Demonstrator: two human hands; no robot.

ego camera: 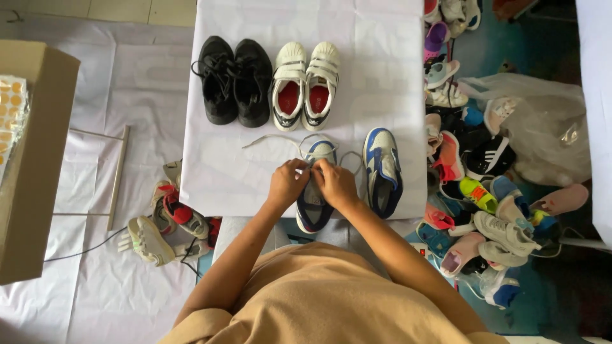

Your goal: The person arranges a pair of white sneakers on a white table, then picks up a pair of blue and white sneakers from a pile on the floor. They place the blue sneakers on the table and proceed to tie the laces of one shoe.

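We look down on a tabletop (255, 178) draped in white cloth, with more white sheeting on the floor around it. At the far left stands a cardboard box (35, 165); we cannot see what is inside it, only a sheet of round orange stickers (11, 111) beside its edge. A few loose shoes (167, 223) lie on the floor below the table's left corner. On the tabletop sit a black pair (234, 81) and a white pair with red insoles (306, 86).

Our left hand (287, 183) and right hand (336, 185) meet over the blue-and-white sneaker (313, 207) at the near edge, each closed in a pinch on its white lace (274, 138). To lace well, we judge the ends should be kept even and the tension steady. Its mate (382, 172) lies just to the right. Past the table edge lies a heap of mixed shoes (484, 191) and a clear plastic bag (542, 127) whose contents we cannot make out.
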